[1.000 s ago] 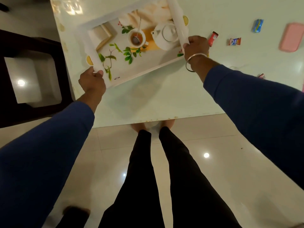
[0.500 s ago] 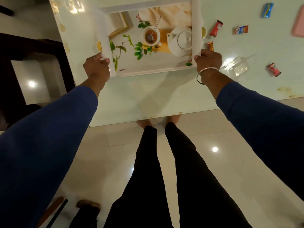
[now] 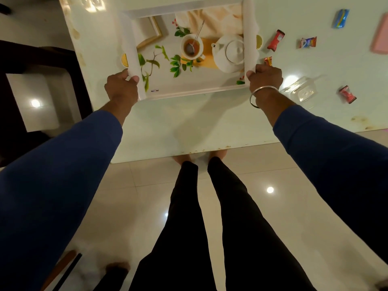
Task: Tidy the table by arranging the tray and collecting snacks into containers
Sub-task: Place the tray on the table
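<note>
The tray sits in the upper centre of the frame on the table, its long axis running left to right. The left hand grips its lower left corner, and the right hand grips its lower right corner, fingers curled over the rim. The snacks lie to the tray's right, so the right hand is nearer; one wrapper lies just above its knuckles.

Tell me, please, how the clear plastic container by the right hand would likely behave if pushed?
The clear plastic container looks thin-walled and empty, so probably light; it would likely skid easily on the glossy table. Its walls may flex under a squeeze. It sits low, so tipping seems unlikely.
</note>
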